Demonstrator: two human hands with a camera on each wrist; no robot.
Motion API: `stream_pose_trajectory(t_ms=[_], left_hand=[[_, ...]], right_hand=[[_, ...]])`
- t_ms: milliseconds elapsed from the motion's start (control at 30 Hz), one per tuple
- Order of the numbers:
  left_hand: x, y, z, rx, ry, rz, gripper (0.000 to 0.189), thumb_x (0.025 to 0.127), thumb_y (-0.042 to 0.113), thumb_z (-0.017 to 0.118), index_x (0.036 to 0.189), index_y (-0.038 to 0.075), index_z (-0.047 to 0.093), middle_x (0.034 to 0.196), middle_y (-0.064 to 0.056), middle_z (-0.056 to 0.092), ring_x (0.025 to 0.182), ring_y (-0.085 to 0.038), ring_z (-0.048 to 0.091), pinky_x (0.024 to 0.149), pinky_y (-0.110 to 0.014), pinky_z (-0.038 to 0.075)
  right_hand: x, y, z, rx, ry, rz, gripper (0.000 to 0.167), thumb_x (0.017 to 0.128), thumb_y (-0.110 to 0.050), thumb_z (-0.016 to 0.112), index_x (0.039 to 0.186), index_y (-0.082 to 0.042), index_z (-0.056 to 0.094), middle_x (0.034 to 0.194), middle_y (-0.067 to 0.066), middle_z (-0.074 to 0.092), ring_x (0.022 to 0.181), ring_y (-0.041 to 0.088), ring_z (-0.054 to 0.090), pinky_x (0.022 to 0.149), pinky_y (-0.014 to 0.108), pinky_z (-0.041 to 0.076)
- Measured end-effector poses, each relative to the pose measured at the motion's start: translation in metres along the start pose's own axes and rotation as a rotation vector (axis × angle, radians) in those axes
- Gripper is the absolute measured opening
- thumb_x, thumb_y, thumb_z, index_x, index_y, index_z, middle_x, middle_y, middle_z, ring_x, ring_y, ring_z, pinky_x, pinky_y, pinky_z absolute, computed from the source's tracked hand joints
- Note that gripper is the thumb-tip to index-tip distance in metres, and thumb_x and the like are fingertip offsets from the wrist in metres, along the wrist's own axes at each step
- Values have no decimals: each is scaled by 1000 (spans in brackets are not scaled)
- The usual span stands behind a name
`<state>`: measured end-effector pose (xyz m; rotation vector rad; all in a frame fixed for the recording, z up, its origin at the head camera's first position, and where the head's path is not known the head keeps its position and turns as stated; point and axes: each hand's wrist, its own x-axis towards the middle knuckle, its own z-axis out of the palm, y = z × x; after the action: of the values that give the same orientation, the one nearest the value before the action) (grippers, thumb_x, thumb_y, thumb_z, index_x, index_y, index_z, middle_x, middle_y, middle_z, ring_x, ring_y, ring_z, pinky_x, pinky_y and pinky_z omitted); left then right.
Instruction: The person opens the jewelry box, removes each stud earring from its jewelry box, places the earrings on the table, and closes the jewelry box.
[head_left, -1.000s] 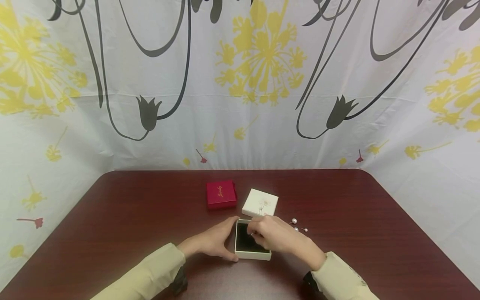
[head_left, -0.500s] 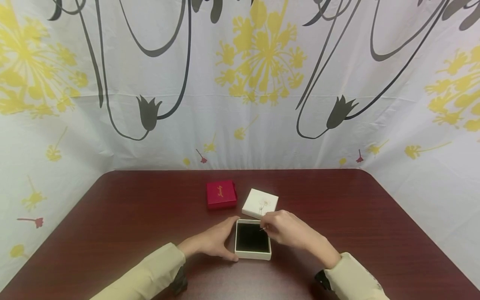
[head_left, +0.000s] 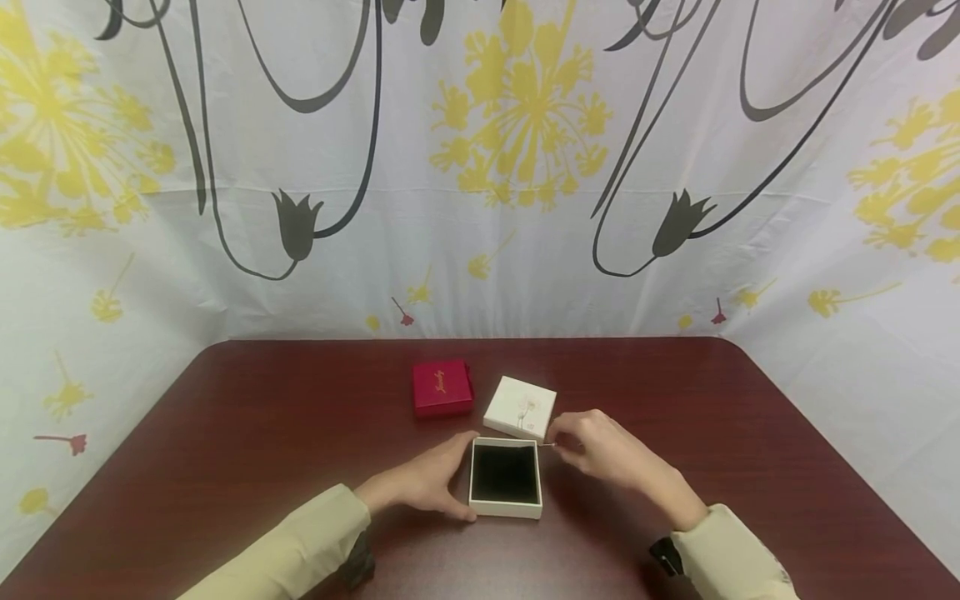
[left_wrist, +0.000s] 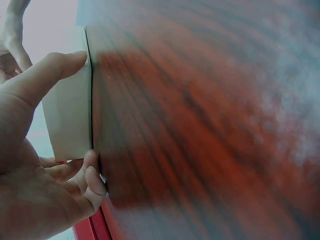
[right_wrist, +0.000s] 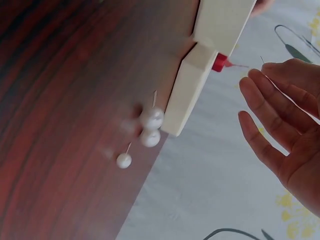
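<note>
A small white box with a dark lining lies uncovered on the table. My left hand holds it from the left, thumb at the near corner and fingers at the far one; the left wrist view has the box wall between them. Right of the box, raised above the table, my right hand pinches a thin metal pin. Its other end is hidden by the fingers. Below that hand, in the right wrist view, lie three pearl-headed pins, which the hand covers in the head view.
Behind the box lies a white lid with a flower print. A red box with gold lettering stands to its left. The dark red table ends at a patterned curtain.
My right hand has moved rightward from over the box to beside it, carrying the thin pin. The dark lining has come into full sight. My left hand has stayed on the box.
</note>
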<state>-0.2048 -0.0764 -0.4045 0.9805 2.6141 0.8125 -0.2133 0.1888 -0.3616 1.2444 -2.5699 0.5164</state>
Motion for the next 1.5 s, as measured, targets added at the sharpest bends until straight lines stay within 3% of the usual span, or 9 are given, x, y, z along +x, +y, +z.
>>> stream_pose_trajectory(t_ms=[300, 567, 767, 1000, 1267, 1500], left_hand=[[0, 0, 0, 5, 6, 13, 93, 63, 30, 78, 133, -3, 25, 127, -12, 39, 119, -23, 38, 101, -38, 31], [0, 0, 0, -1, 8, 14, 93, 63, 29, 78, 132, -3, 25, 127, -12, 39, 118, -22, 38, 101, -38, 31], [0, -1, 0, -3, 4, 5, 92, 64, 30, 77, 133, -2, 25, 128, -11, 39, 118, -22, 38, 101, -38, 31], [-2, 1, -2, 10, 4, 39, 91, 66, 30, 76, 131, -6, 24, 129, -17, 37, 120, -27, 37, 101, -41, 31], [-1, 1, -1, -6, -15, -12, 94, 64, 30, 76, 134, -3, 23, 132, -14, 35, 122, -25, 35, 102, -40, 29], [0, 2, -2, 0, -11, -13, 95, 64, 30, 78, 134, -4, 23, 132, -14, 36, 122, -24, 35, 102, -39, 29]], right_hand=[[-10, 12, -1, -2, 5, 29, 11, 71, 2, 66, 78, -7, 63, 74, -4, 61, 64, 3, 53, 56, 18, 46], [-18, 19, 0, -40, -12, 54, 13, 70, 2, 66, 73, -9, 61, 68, -9, 56, 60, 1, 47, 52, 17, 41], [-21, 22, -1, -48, -48, 71, 16, 68, 5, 64, 71, -10, 60, 66, -9, 54, 58, 2, 47, 51, 17, 40], [-23, 25, 1, -67, -83, 74, 16, 66, 4, 64, 69, -10, 58, 65, -8, 53, 57, 2, 47, 50, 18, 40], [-23, 24, 4, -82, -141, 103, 16, 66, 4, 64, 67, -10, 58, 64, -6, 53, 57, 4, 47, 49, 18, 40], [-23, 23, 7, -103, -170, 117, 17, 66, 4, 63, 65, -11, 57, 62, -7, 50, 55, 4, 44, 47, 18, 38]])
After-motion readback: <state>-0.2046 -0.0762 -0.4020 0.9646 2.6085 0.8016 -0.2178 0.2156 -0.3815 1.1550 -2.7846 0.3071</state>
